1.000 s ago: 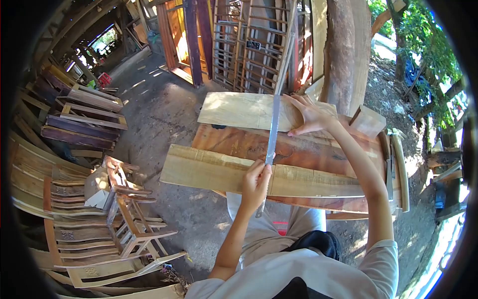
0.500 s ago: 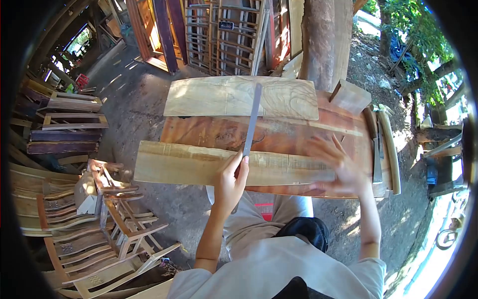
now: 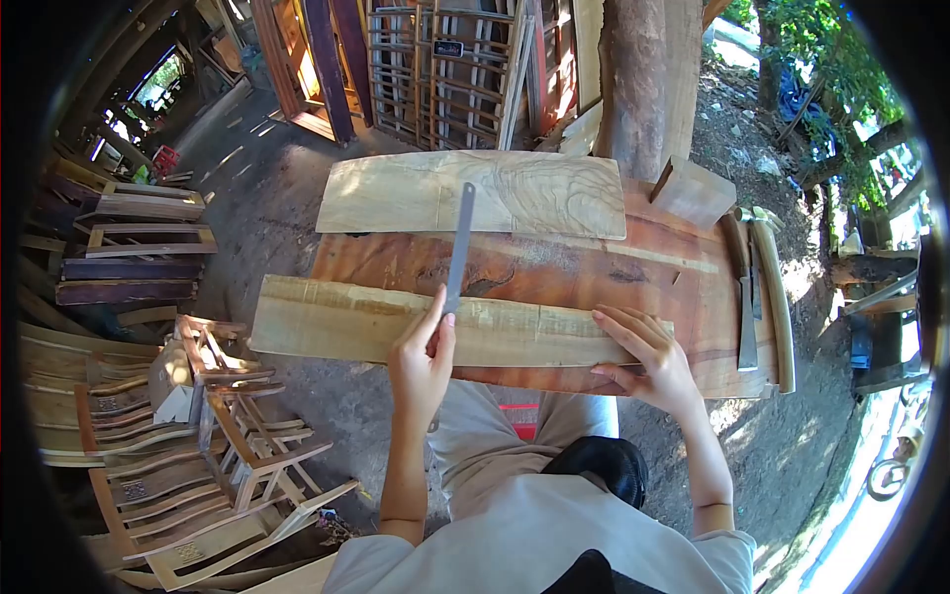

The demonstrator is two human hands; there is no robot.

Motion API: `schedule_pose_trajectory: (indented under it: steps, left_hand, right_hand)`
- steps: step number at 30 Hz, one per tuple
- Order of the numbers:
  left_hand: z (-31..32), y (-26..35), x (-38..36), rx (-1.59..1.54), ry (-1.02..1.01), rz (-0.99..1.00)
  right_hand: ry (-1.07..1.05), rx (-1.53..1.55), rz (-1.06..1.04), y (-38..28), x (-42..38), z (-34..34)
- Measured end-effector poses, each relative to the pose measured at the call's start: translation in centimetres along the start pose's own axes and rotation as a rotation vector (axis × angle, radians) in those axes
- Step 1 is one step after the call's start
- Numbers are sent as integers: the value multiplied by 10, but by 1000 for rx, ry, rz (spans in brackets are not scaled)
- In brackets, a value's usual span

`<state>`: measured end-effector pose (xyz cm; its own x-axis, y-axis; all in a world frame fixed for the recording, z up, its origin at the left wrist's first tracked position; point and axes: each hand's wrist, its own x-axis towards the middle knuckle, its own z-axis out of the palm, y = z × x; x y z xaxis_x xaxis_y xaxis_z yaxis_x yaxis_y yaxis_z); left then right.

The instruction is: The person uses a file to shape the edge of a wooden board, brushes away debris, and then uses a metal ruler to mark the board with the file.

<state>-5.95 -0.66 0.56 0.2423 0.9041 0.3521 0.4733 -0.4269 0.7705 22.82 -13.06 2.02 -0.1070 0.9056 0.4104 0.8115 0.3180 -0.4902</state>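
Observation:
A long, flat steel ruler (image 3: 460,243) with a hole in its rounded far end stands out from my left hand (image 3: 421,366), which is closed around it. It slants over a narrow pale wooden board (image 3: 336,322), and its other end shows below my wrist. My right hand (image 3: 658,361) spans the right end of this board, fingers on top and thumb at the near edge. Under the board is a reddish-brown wooden slab (image 3: 396,259) serving as a worktop. A wider pale board (image 3: 564,193) with dark grain lies along its far side.
A wood block (image 3: 695,191) stands at the slab's back right corner. Along the right edge lie a long-bladed tool (image 3: 747,322) and a curved wooden piece (image 3: 774,307). Chair frames (image 3: 237,416) crowd the left floor; wooden racks (image 3: 445,79) and a trunk (image 3: 633,79) stand behind.
My right hand has come down from above the slab onto the narrow board's right end. My left hand and the ruler have shifted left, and the narrow board sits slightly further left.

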Motion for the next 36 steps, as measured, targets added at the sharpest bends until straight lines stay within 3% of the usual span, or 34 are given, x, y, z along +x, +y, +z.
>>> schedule_pose_trajectory:
  steps: [9,11,15,19,22,36]
  left_hand:
    - [-19,7,1,0,-21,-41]
    - [-23,26,-9,219,-114,48]
    - [-10,51,-32,179,-173,120]
    - [-9,57,-44,410,-288,134]
    - [-9,55,-45,439,-201,175]
    - [-1,51,-49,257,-253,87]
  right_hand:
    - [59,-4,-8,-14,23,27]
    - [55,-18,-20,-13,24,28]
    - [56,-45,-17,-13,25,28]
    - [60,-53,-13,-11,24,30]
    - [69,-56,-26,-10,24,29]
    - [52,-70,-20,-7,21,31]
